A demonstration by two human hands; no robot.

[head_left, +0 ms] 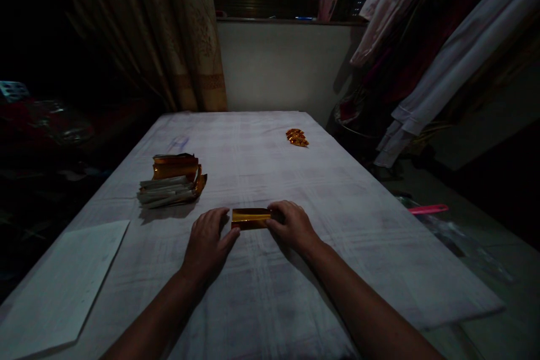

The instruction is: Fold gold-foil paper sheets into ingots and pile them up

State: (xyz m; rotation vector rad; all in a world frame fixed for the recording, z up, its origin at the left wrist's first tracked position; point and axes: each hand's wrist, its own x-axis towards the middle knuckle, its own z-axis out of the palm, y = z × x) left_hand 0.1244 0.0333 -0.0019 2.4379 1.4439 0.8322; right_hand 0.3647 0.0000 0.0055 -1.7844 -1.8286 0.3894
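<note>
A strip of shiny gold foil paper (251, 219), bent lengthwise, lies between my hands over the middle of the table. My right hand (291, 225) pinches its right end between thumb and fingers. At the left end is my left hand (211, 236), its thumb and fingers apart, the thumb tip by the paper's lower left corner. To the left stands a stack of gold foil paper (172, 180), some sheets curled with gold facing out and others showing pale backs. Several folded gold pieces (297, 137) sit together near the far right of the table.
A checked pale cloth covers the table (253, 292). A white sheet (71, 287) lies at the left edge. Beyond are a curtain (181, 39) and a sill with a pink cup (328, 4). Clothes (439, 62) hang at right, above a pink-handled item (428, 210) on the floor.
</note>
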